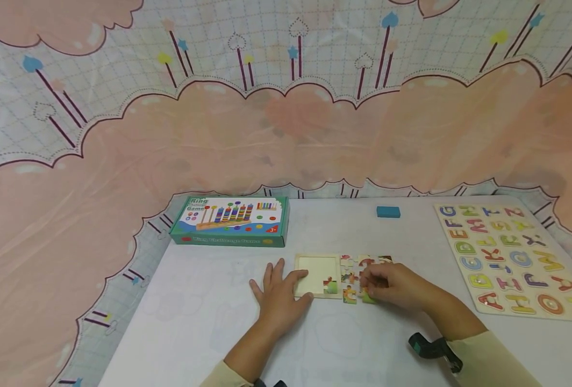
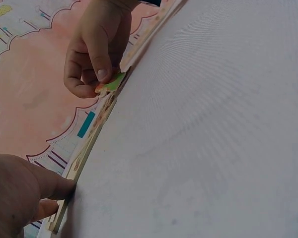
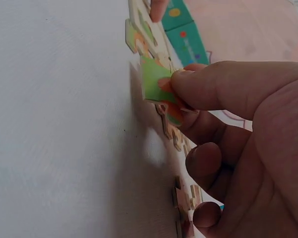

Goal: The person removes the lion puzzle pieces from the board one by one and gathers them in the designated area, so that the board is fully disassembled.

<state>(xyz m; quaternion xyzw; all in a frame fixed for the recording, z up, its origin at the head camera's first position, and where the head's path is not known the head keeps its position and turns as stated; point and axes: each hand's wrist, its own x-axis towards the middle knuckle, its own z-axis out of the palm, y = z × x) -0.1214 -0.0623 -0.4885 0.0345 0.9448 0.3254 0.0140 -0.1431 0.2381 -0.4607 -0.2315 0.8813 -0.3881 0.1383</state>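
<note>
My right hand (image 1: 396,285) pinches a green and orange jigsaw puzzle piece (image 3: 156,82) between thumb and fingers, just above the table. My left hand (image 1: 280,301) is spread at the left side of a shallow wooden puzzle tray (image 1: 310,266), its thumb at the near edge and a fingertip over the tray. One puzzle piece (image 1: 330,285) lies in the tray's near right corner. More loose pieces (image 1: 349,294) lie right of the tray, partly hidden by my right hand. In the left wrist view, the thumb (image 2: 59,186) touches the tray's edge.
A green ring game box (image 1: 230,223) lies at the back left. A small blue block (image 1: 388,212) is at the back. An alphabet board (image 1: 513,263) with colored letters lies on the right. Patterned cloth (image 1: 286,140) hangs behind the white table (image 1: 194,322).
</note>
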